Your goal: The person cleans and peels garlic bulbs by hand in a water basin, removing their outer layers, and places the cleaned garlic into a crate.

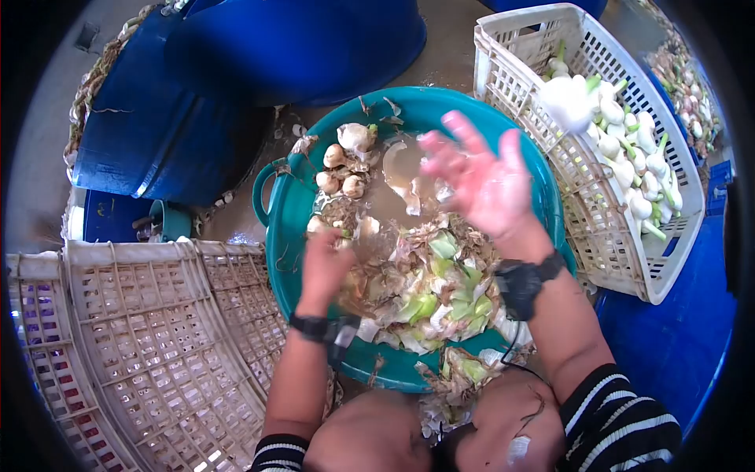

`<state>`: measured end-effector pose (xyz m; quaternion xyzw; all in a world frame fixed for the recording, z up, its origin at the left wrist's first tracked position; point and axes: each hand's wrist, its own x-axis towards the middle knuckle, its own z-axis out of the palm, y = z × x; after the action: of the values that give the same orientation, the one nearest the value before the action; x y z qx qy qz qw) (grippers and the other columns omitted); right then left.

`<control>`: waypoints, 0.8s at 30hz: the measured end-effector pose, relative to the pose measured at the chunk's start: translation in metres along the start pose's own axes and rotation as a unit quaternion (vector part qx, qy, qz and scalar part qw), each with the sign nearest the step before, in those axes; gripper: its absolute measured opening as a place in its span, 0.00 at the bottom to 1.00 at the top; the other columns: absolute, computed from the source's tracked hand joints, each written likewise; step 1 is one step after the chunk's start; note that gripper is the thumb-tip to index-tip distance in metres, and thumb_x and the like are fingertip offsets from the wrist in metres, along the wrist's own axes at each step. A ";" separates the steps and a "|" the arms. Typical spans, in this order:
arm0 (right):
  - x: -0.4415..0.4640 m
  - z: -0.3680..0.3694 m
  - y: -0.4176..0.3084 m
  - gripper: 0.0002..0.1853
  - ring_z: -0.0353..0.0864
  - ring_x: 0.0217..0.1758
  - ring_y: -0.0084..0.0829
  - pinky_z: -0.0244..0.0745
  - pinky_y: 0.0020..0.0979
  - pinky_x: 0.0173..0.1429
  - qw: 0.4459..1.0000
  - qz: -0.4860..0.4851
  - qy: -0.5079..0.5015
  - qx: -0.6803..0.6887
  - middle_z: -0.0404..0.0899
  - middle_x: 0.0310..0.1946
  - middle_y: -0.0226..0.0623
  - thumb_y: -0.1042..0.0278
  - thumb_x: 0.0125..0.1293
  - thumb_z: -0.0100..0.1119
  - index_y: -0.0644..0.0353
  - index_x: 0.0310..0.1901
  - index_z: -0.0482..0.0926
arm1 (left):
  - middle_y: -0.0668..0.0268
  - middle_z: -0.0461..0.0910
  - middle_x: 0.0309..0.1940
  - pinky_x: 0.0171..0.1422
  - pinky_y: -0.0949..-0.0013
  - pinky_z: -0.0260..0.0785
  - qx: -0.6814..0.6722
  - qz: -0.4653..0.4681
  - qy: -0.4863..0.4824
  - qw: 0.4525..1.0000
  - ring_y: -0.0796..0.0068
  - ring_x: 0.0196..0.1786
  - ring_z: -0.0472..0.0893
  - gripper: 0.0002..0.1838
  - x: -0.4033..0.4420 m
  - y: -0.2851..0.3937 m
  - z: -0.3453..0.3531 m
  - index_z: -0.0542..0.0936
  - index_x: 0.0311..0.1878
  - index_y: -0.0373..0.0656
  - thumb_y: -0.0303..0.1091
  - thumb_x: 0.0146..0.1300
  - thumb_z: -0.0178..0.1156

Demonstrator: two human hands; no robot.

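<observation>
My right hand (487,185) is raised over the right side of a green tub (417,98), palm up, fingers spread, holding nothing. My left hand (324,267) hangs over the tub's left part, its fingers blurred, near several unpeeled bulbs (353,186). Murky water and a heap of wet peelings (440,275), white, brown and green, fill much of the tub. A blurred white bulb (568,102) shows at the near side of a white crate (586,271), apart from my right hand. Several peeled bulbs (641,207) with green stems lie in that crate.
Large blue barrels (314,47) stand beyond the tub. At the left is another pale crate (149,330) of open lattice. A small green container (171,220) sits behind it. More bulbs (692,94) lie at the far right. Peelings cover the floor between my knees.
</observation>
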<state>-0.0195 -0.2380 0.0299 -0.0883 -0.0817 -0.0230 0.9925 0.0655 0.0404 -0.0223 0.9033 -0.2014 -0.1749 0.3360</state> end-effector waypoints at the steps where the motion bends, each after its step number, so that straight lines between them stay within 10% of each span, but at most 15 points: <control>1: 0.007 -0.011 0.016 0.33 0.71 0.56 0.46 0.76 0.48 0.48 0.996 0.068 0.028 -0.052 0.69 0.55 0.50 0.36 0.64 0.37 0.54 0.60 0.61 | 0.61 0.79 0.35 0.40 0.63 0.73 0.233 0.026 -0.126 0.964 0.65 0.35 0.80 0.15 -0.003 -0.006 0.013 0.75 0.42 0.42 0.37 0.53 0.59; 2: 0.011 -0.020 0.041 0.36 0.74 0.53 0.41 0.73 0.47 0.48 0.944 0.169 0.155 -0.236 0.69 0.55 0.47 0.33 0.65 0.26 0.55 0.60 0.63 | 0.59 0.80 0.34 0.42 0.60 0.73 0.311 0.054 -0.116 0.942 0.62 0.37 0.80 0.13 -0.013 -0.008 0.028 0.78 0.39 0.44 0.39 0.51 0.59; 3: 0.002 -0.052 0.079 0.27 0.71 0.56 0.38 0.69 0.43 0.53 0.843 0.285 0.124 -0.440 0.67 0.57 0.45 0.44 0.68 0.35 0.57 0.59 0.65 | 0.57 0.80 0.33 0.43 0.58 0.73 0.386 0.080 -0.108 0.913 0.59 0.38 0.80 0.12 -0.022 -0.011 0.043 0.80 0.36 0.45 0.40 0.50 0.58; 5: -0.034 -0.111 0.148 0.30 0.67 0.60 0.35 0.67 0.35 0.56 0.462 0.291 -0.082 -0.834 0.65 0.59 0.44 0.57 0.59 0.54 0.56 0.63 0.61 | 0.56 0.80 0.34 0.46 0.59 0.73 0.421 0.044 -0.216 0.880 0.58 0.40 0.80 0.16 -0.025 -0.028 0.062 0.80 0.37 0.43 0.41 0.46 0.61; 7: -0.052 -0.089 0.161 0.30 0.71 0.57 0.35 0.70 0.37 0.54 0.294 0.361 -0.103 -0.879 0.71 0.53 0.44 0.56 0.53 0.59 0.53 0.58 0.67 | 0.56 0.80 0.34 0.48 0.60 0.72 0.452 0.004 -0.317 0.834 0.57 0.41 0.80 0.20 -0.029 -0.047 0.075 0.80 0.39 0.42 0.41 0.41 0.65; 10: -0.041 -0.098 0.159 0.27 0.77 0.50 0.38 0.73 0.39 0.50 0.279 0.423 -0.166 -0.846 0.77 0.46 0.42 0.57 0.50 0.61 0.51 0.54 0.71 | 0.54 0.80 0.39 0.49 0.60 0.71 0.342 -0.104 -0.340 0.870 0.54 0.43 0.79 0.21 -0.031 -0.040 0.072 0.79 0.41 0.42 0.43 0.44 0.64; 13: -0.041 -0.116 0.163 0.23 0.80 0.43 0.40 0.76 0.39 0.44 0.228 0.431 -0.179 -0.855 0.79 0.44 0.35 0.59 0.51 0.60 0.48 0.52 0.75 | 0.52 0.77 0.47 0.51 0.61 0.70 0.239 -0.025 -0.420 0.875 0.55 0.48 0.77 0.21 -0.024 -0.023 0.050 0.78 0.43 0.44 0.45 0.46 0.63; 15: -0.037 -0.108 0.146 0.25 0.79 0.46 0.41 0.75 0.40 0.47 0.233 0.478 -0.229 -0.815 0.78 0.47 0.38 0.57 0.51 0.60 0.48 0.53 0.74 | 0.54 0.76 0.46 0.50 0.62 0.70 0.231 0.039 -0.314 0.920 0.57 0.49 0.75 0.21 -0.024 0.002 0.030 0.78 0.44 0.49 0.44 0.46 0.64; 17: -0.043 -0.091 0.134 0.27 0.78 0.48 0.42 0.74 0.40 0.49 0.235 0.523 -0.281 -0.769 0.76 0.49 0.40 0.55 0.50 0.61 0.49 0.54 0.73 | 0.56 0.73 0.38 0.45 0.61 0.71 0.242 0.053 0.016 0.969 0.58 0.44 0.75 0.16 -0.007 0.001 0.023 0.78 0.42 0.51 0.37 0.47 0.62; 19: -0.058 -0.068 0.126 0.30 0.74 0.52 0.43 0.70 0.40 0.54 0.412 0.390 -0.152 -0.809 0.72 0.53 0.44 0.51 0.49 0.61 0.50 0.56 0.71 | 0.58 0.71 0.37 0.43 0.61 0.71 0.296 0.082 0.013 0.951 0.58 0.43 0.74 0.13 0.007 -0.019 0.033 0.78 0.39 0.50 0.34 0.47 0.60; 24: -0.051 -0.064 0.117 0.22 0.74 0.49 0.44 0.70 0.40 0.52 0.510 0.240 0.007 -0.826 0.73 0.49 0.46 0.54 0.56 0.58 0.53 0.51 0.73 | 0.57 0.72 0.39 0.42 0.59 0.71 0.433 0.089 0.012 0.897 0.59 0.44 0.72 0.08 0.025 -0.047 0.064 0.80 0.32 0.45 0.33 0.47 0.59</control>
<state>-0.0530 -0.1329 -0.0606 -0.8845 0.0059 0.1580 0.4389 0.0693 0.0269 -0.1043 0.9398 -0.3329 -0.0293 -0.0717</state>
